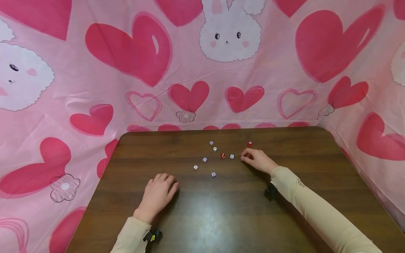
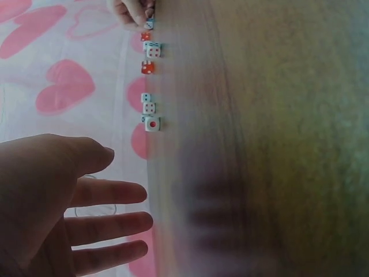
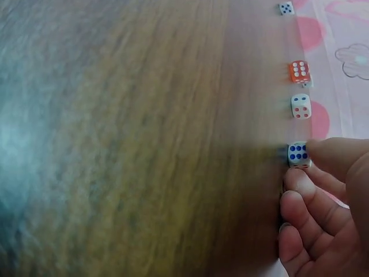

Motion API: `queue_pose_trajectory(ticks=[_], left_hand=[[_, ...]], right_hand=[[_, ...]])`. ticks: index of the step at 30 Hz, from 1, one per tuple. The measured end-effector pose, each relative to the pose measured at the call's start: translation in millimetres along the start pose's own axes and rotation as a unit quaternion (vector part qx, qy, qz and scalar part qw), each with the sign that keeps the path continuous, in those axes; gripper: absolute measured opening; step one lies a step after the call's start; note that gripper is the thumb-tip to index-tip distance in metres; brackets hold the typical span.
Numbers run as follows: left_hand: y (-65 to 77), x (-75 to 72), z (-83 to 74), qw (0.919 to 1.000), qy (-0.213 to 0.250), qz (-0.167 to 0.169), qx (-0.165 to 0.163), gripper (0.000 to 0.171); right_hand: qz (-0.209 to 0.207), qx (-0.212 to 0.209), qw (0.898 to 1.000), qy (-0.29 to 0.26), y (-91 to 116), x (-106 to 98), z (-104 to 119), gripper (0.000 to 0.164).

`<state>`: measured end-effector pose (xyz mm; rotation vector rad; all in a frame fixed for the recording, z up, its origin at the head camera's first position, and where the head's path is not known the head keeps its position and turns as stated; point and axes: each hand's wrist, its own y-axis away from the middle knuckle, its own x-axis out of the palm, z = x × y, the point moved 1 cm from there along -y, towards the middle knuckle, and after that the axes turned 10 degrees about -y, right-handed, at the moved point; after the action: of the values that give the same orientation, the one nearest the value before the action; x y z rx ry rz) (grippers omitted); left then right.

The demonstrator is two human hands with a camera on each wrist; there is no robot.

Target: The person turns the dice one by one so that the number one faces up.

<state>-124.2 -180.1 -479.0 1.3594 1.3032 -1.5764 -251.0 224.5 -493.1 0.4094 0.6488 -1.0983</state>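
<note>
My right hand (image 1: 260,160) pinches a white die (image 3: 298,153) between thumb and fingertips, low over the wooden table. Blue pips show on one face of that die in the right wrist view. Just left of this hand lie another white die (image 1: 232,156) and a red die (image 1: 223,156). A second red die (image 1: 250,144) lies behind the fingers. My left hand (image 1: 159,192) rests at the table's left, fingers relaxed and holding nothing. Nearest to it is a white die (image 1: 195,167), which shows a single red pip in the left wrist view.
More white dice are scattered mid-table, among them one die (image 1: 213,174) toward the front and one (image 1: 211,143) at the back. The brown wooden table (image 1: 209,221) ends at a pink curtain (image 1: 196,66) with hearts and rabbits, behind and at both sides.
</note>
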Motion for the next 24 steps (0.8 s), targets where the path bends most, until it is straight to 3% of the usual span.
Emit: queue_pose_trajectory(ticks=[11,19,24], left_hand=[[-6.6,0.2,-0.7,1.0000,0.004,-0.008,0.000,0.019],[-10.0,2.4,-0.1,1.0000,0.006,-0.006,-0.002,0.019],[-7.8,2.6,-1.8,1.0000,0.001,-0.001,0.001,0.018]], right_hand=[[0.026,0.015,0.999,-0.013,-4,-5,-3,0.022],[0.017,-0.006,1.000,-0.008,-4,-9,-2,0.012],[0.046,-0.012,0.999,-0.006,10,-8,-1,0.011]])
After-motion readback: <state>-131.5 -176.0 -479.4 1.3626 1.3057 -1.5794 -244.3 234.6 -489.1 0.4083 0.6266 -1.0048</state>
